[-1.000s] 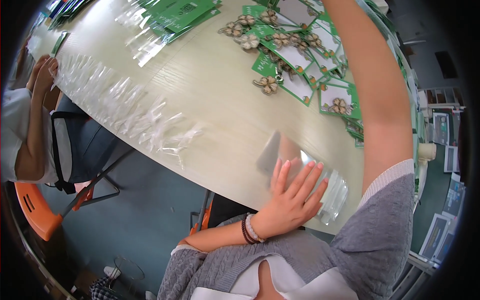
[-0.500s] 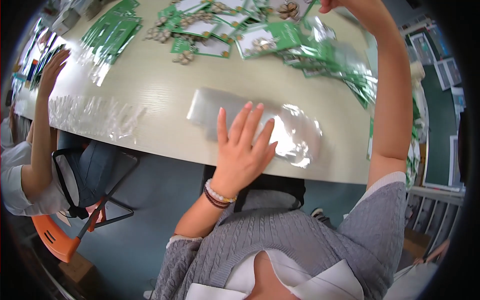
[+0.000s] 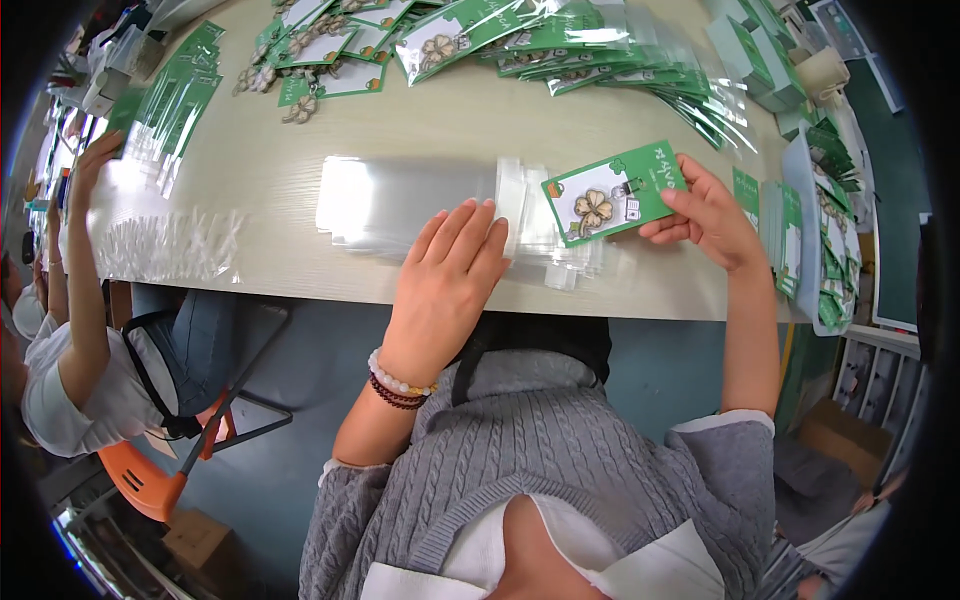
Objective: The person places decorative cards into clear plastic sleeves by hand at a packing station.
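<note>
My left hand lies flat, fingers stretched out, on a stack of clear plastic bags near the table's front edge. To the right, my right hand pinches the right end of a green and white card between thumb and fingers. A flower-shaped metal charm is on the card's white part. The card is tilted just above the bags' right end, apart from my left hand. The tips of some right fingers are hidden beneath the card.
Several bagged green cards are heaped at the back, beside loose cards with charms. A tray of cards stands at the right edge. On the left are a fringe of clear strips and a co-worker's hand at more green cards.
My right hand has come back from the far side of the table with the card in it. The left hand has shifted slightly left and down, with the bags spread beneath it.
</note>
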The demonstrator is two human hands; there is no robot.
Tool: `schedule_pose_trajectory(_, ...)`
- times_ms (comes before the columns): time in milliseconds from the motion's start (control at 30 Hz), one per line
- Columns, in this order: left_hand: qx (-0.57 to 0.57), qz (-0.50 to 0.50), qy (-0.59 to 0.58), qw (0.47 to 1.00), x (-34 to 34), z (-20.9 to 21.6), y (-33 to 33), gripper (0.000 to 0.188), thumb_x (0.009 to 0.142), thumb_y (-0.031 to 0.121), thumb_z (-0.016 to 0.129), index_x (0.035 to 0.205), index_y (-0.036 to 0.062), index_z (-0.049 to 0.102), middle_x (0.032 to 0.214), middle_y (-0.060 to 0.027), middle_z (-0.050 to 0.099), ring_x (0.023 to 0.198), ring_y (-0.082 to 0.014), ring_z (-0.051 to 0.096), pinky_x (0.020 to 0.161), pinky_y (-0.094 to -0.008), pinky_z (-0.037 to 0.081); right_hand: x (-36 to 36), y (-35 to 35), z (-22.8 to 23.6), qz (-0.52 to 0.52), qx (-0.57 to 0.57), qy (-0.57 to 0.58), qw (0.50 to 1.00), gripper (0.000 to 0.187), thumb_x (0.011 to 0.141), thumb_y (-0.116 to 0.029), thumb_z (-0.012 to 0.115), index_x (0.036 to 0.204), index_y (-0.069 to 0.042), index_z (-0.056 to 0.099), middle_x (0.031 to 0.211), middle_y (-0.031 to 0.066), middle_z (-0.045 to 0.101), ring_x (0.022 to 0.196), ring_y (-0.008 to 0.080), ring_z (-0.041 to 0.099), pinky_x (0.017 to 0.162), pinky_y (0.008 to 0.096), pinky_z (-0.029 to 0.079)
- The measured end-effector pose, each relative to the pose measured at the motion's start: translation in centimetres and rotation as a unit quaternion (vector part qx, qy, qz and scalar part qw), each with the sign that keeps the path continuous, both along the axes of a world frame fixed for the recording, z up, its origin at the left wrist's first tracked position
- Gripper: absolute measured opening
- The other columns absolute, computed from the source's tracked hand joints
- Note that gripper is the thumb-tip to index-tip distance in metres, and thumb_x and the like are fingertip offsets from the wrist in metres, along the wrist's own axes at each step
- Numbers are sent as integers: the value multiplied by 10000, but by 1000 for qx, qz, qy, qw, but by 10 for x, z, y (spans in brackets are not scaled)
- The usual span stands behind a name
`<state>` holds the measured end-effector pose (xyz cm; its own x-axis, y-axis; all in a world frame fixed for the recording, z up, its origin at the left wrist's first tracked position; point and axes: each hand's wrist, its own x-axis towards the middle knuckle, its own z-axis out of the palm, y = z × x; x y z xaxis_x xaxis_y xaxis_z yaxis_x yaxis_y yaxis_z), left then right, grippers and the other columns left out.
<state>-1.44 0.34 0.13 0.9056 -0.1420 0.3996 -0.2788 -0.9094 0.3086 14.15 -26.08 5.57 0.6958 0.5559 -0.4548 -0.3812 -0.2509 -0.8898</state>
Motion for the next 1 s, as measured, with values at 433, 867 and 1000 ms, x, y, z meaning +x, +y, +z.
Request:
schedule_pose_trajectory(433, -78, 48, -15, 996, 15, 17, -8, 190, 797, 24, 645, 986, 4, 649, 1026, -120, 655, 958, -299, 626, 826, -364, 497, -10, -19, -7, -5, -48, 15, 999, 268, 965, -244, 525, 1054, 3, 579, 766, 36, 619, 498, 60, 560, 347, 187, 412)
schedule_pose_trajectory(867, -384, 118, 10, 916, 15, 12, -14, 208, 919, 143, 606, 1027, -21, 672, 1063, -168, 681, 865, -257, 682, 743, -293, 521, -83, 18, -10, -191, 148, -28, 970, 439, 969, -231, 471, 1334, 4, 410, 704, 141, 619, 402, 165, 550, 345, 250, 451)
schedule_pose_trajectory(1000, -338, 100, -58, 934, 19, 6, -23, 241, 923, 133, 595, 1109, -12, 647, 1144, -181, 647, 984, -303, 659, 809, -322, 518, -108, 64, -6, -260, 172, -41, 949, 502, 975, -176, 399, 1423, 12, 273, 733, 137, 626, 424, 159, 549, 369, 248, 484)
